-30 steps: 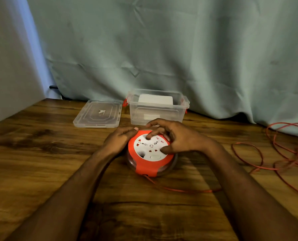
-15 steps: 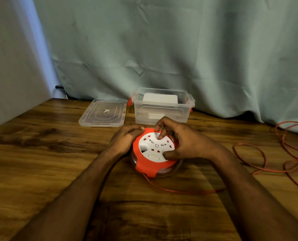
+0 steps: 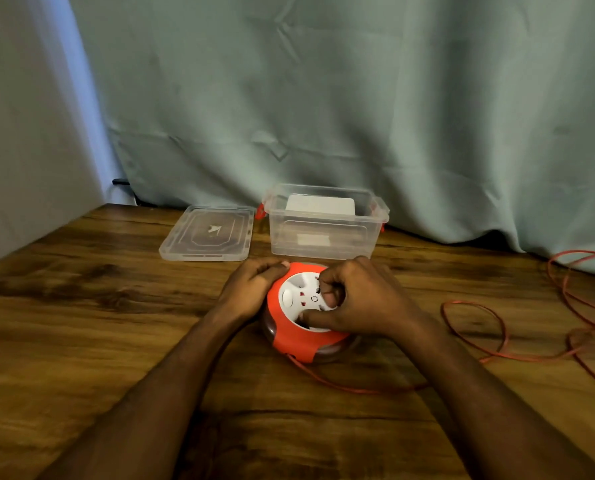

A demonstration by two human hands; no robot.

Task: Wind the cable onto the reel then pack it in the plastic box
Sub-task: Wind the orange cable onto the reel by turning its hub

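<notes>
An orange cable reel [image 3: 294, 337] with a white socket face lies flat on the wooden table. My left hand [image 3: 251, 289] clasps its left rim. My right hand [image 3: 362, 303] rests on the white face, fingers curled into its recesses and thumb along the near edge. A thin orange cable [image 3: 469, 344] leaves the reel's front, runs right and lies in loose loops at the table's right side. The clear plastic box [image 3: 324, 230] stands open just behind the reel, a white card inside it.
The box's clear lid [image 3: 207, 233] lies flat to the left of the box. A pale green curtain [image 3: 358, 116] hangs close behind the table. The table's far left edge meets a grey wall.
My right hand has turned on the white face, fingers curling further round it, and the socket face has rotated. My left hand stays on the rim. The view has shifted slightly.
</notes>
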